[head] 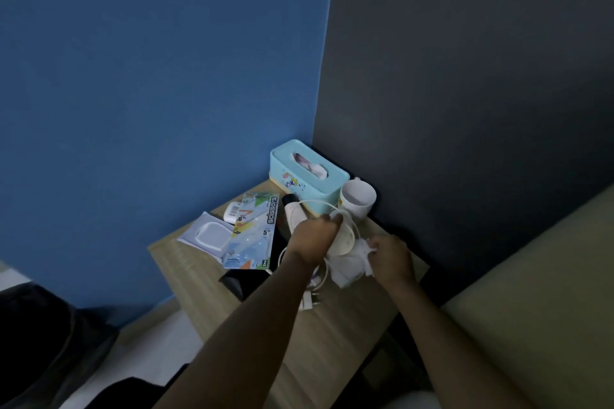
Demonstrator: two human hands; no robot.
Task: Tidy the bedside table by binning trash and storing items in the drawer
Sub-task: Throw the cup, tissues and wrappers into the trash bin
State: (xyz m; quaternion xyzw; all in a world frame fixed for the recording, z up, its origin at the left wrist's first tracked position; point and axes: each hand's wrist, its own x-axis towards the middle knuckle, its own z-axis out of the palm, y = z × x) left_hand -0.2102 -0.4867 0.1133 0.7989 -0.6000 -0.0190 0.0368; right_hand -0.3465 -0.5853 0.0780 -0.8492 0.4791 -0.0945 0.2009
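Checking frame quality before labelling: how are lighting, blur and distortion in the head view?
Head view: dim, bluish light, no glare; both hands, left hand and right hand, are softly motion-blurred, as is the crumpled tissue; the "scissors" print on the scissors pack stays legible; wide-angle bending shows along the wall corner.

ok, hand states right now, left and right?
Left hand: closed, grip on a white cup wrapped in white cable.
Right hand: closed on crumpled white tissue.
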